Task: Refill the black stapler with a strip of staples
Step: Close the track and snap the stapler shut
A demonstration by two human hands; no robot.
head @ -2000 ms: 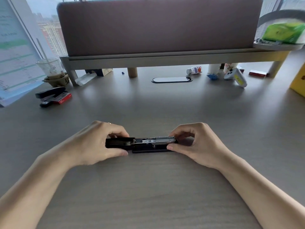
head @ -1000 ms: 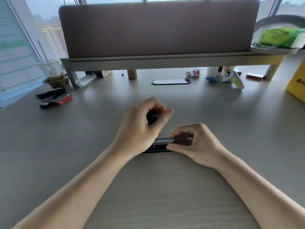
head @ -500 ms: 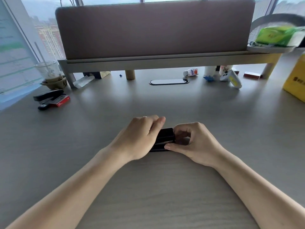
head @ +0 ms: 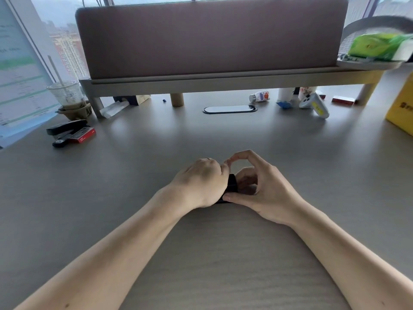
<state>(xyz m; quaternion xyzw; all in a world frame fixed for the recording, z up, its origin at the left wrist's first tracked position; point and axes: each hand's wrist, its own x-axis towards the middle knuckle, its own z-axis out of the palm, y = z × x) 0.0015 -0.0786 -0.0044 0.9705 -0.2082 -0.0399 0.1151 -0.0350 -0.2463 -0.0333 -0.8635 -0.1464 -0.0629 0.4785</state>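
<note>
The black stapler lies on the desk at the centre, almost wholly covered by both hands; only a short black end shows between them. My left hand presses down over its top with fingers curled. My right hand holds the stapler's right end, thumb along the near side at the base and forefinger arched above. The staple channel and any staples are hidden.
A second black stapler and a red staple box lie at the far left by a plastic cup. A raised shelf with a fabric panel spans the back. A yellow box stands at right.
The stapler lay open flat with its metal channel showing. My left hand swung the black top over and pushed it down onto the base. My right hand stayed at the right end.
</note>
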